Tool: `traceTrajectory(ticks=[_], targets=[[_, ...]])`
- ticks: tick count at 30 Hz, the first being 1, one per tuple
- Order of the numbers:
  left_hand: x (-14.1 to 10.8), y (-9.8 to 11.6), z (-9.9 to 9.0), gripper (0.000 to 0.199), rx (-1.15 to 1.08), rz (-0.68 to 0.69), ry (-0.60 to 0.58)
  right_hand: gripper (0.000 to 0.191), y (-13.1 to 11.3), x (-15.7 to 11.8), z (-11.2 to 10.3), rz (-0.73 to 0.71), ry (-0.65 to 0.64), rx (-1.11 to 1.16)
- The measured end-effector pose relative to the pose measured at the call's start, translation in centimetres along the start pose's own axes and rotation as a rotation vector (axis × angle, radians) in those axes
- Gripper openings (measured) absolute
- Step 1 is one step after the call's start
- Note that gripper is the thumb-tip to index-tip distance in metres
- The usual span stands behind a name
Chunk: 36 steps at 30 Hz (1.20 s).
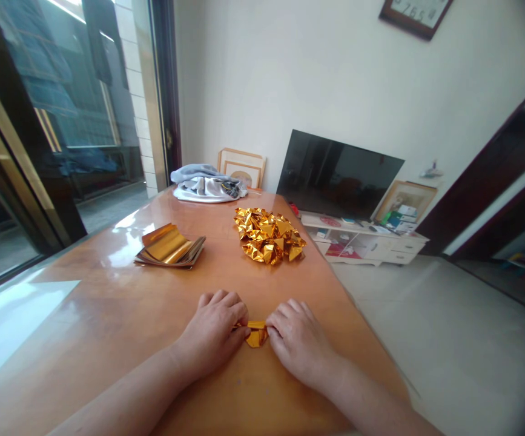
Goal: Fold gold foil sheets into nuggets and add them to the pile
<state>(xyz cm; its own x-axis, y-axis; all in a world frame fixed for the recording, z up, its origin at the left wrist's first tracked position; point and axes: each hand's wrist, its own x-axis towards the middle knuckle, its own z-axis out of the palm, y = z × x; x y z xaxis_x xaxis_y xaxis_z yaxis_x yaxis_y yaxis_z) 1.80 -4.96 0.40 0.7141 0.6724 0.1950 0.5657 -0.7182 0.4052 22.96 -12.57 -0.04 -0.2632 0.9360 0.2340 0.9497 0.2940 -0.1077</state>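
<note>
A small piece of gold foil paper point(256, 335), folded along its upper edge, lies on the wooden table point(121, 327) between my hands. My left hand point(217, 324) pinches its left end between thumb and fingers. At the right end, my right hand point(296, 333) grips it the same way; both ends are partly hidden by the fingers. Beyond my right hand sits a heap of folded gold foil pieces point(269, 235). Farther left, a stack of gold foil sheets point(169, 247) rests on the tabletop, its top sheets curling up.
Folded light-coloured cloth point(208, 183) lies at the table's far end, with framed pictures point(243, 166) behind it. A television point(339, 172) stands on a low white cabinet point(371, 247) past the table's right edge. A glass door point(75, 109) is on the left.
</note>
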Motion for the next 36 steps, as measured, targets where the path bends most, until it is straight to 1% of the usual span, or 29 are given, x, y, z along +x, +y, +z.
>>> traceTrajectory(ticks=[4, 8, 10, 13, 19, 26, 30, 36], targets=[[0.0, -0.4, 0.7, 0.015, -0.002, 0.011, 0.033, 0.019, 0.3, 0.3, 0.1, 0.049, 0.007, 0.073], [0.2, -0.6, 0.9, 0.005, 0.003, -0.018, 0.040, 0.009, 0.4, 0.7, 0.3, 0.116, 0.007, 0.132], [0.2, -0.6, 0.9, 0.006, 0.005, -0.037, 0.042, 0.005, 0.4, 0.8, 0.4, 0.149, 0.020, 0.149], [0.2, -0.7, 1.0, 0.007, 0.001, -0.045, 0.041, 0.005, 0.4, 0.8, 0.6, 0.174, 0.031, 0.171], [0.3, -0.9, 1.1, 0.006, -0.017, -0.048, 0.036, 0.008, 0.7, 1.1, 0.6, 0.190, 0.004, 0.221], [0.3, -0.5, 0.4, 0.008, -0.056, -0.043, 0.005, 0.010, 0.8, 1.9, 0.8, 0.179, -0.009, 0.256], [0.3, -0.8, 0.6, 0.007, -0.073, -0.017, 0.024, 0.011, 0.5, 1.6, 0.7, 0.156, 0.007, 0.266], [0.3, -1.4, 0.8, 0.009, -0.125, 0.034, 0.028, 0.010, -0.4, 0.6, 0.0, 0.177, 0.040, 0.355]])
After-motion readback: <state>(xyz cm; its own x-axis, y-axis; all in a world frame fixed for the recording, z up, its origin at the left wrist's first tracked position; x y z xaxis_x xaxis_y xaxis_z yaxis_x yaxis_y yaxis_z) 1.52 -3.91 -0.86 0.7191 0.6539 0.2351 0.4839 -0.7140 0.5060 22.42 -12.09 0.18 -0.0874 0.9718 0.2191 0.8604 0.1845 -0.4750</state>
